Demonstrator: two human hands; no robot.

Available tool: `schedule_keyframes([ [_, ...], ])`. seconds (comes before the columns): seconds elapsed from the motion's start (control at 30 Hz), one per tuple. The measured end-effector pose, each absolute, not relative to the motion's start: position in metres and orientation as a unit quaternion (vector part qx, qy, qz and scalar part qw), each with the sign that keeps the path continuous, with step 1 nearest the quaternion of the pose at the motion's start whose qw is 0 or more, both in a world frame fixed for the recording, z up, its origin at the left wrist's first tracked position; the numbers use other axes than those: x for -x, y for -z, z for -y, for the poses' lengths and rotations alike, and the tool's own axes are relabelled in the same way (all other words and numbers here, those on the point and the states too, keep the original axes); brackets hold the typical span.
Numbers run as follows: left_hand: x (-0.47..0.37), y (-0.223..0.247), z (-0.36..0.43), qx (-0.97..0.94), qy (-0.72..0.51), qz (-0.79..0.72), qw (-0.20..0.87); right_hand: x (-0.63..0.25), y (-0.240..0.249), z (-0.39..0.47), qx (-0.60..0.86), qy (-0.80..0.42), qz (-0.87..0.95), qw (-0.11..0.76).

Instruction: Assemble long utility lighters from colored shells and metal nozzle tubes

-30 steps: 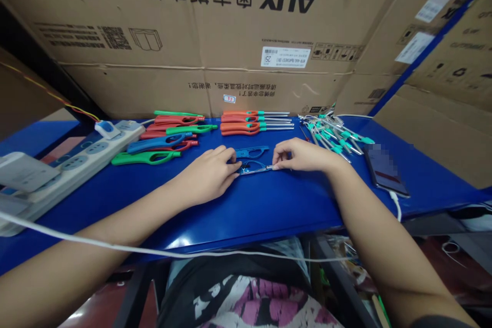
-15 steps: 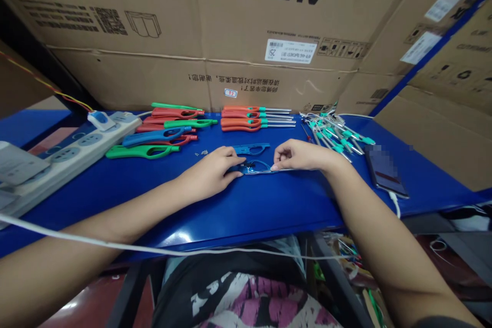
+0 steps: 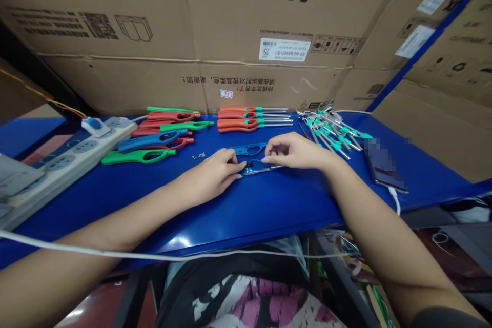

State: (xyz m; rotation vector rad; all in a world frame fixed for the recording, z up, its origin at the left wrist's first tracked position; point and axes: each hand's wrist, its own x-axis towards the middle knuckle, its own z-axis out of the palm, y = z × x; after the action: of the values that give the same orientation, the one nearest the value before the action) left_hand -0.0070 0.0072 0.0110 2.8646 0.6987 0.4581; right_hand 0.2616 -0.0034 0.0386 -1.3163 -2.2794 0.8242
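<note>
A blue lighter handle half [image 3: 257, 167] lies on the blue table, its inner side up, with thin wire and a small dark part in it. A metal tube [image 3: 275, 166] sticks out of its front end. My left hand [image 3: 221, 171] is closed on the handle's rear, thumb and fingers pinching it. My right hand [image 3: 292, 151] is closed too, fingertips pinched at the handle's front near the trigger loop. What is between those fingertips is hidden. Just behind lies a second blue handle half [image 3: 251, 150], partly covered by my hands.
Red, green and blue lighter handles [image 3: 154, 139] lie left, beside a white power strip [image 3: 73, 156]. Orange lighters with metal tubes [image 3: 238, 124] lie at the back. Wired metal tubes with green ends [image 3: 330, 130] and a phone [image 3: 384, 165] are right. A white cable [image 3: 192, 255] crosses in front.
My right fingertips have moved slightly left and up along the handle, from the tube's base towards the trigger loop. The left hand keeps its grip. The camera view has shifted a little.
</note>
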Motion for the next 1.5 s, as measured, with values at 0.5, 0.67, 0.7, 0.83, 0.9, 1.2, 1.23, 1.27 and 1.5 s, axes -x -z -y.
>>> schedule_keyframes([
  [0.5, 0.005, -0.009, -0.002, -0.944, -0.166, -0.270, 0.096, -0.253, -0.040, 0.012, 0.369, -0.272, 0.878, 0.139],
  [0.67, 0.006, -0.012, -0.003, -0.947, -0.176, -0.254, 0.085, -0.251, -0.039, 0.011, 0.368, -0.248, 0.884, 0.145],
  [0.7, 0.006, -0.012, -0.002, -0.950, -0.175, -0.249, 0.076, -0.250, -0.039, 0.011, 0.371, -0.235, 0.886, 0.146],
  [0.83, 0.005, -0.014, 0.001, -0.954, -0.171, -0.244, 0.036, -0.247, -0.035, 0.009, 0.381, -0.203, 0.889, 0.153],
  [0.9, 0.005, -0.014, 0.002, -0.954, -0.164, -0.249, 0.021, -0.247, -0.034, 0.009, 0.375, -0.200, 0.892, 0.152],
  [1.2, 0.006, -0.017, 0.003, -0.955, -0.120, -0.272, -0.010, -0.246, -0.032, 0.009, 0.372, -0.175, 0.898, 0.157],
  [1.23, 0.006, -0.018, 0.003, -0.955, -0.116, -0.274, -0.015, -0.246, -0.032, 0.009, 0.369, -0.177, 0.899, 0.158],
  [1.27, 0.006, -0.018, 0.004, -0.955, -0.114, -0.275, -0.019, -0.247, -0.032, 0.009, 0.367, -0.180, 0.899, 0.159],
  [1.5, 0.005, -0.016, 0.004, -0.955, -0.131, -0.267, -0.008, -0.247, -0.035, 0.009, 0.384, -0.193, 0.889, 0.155],
])
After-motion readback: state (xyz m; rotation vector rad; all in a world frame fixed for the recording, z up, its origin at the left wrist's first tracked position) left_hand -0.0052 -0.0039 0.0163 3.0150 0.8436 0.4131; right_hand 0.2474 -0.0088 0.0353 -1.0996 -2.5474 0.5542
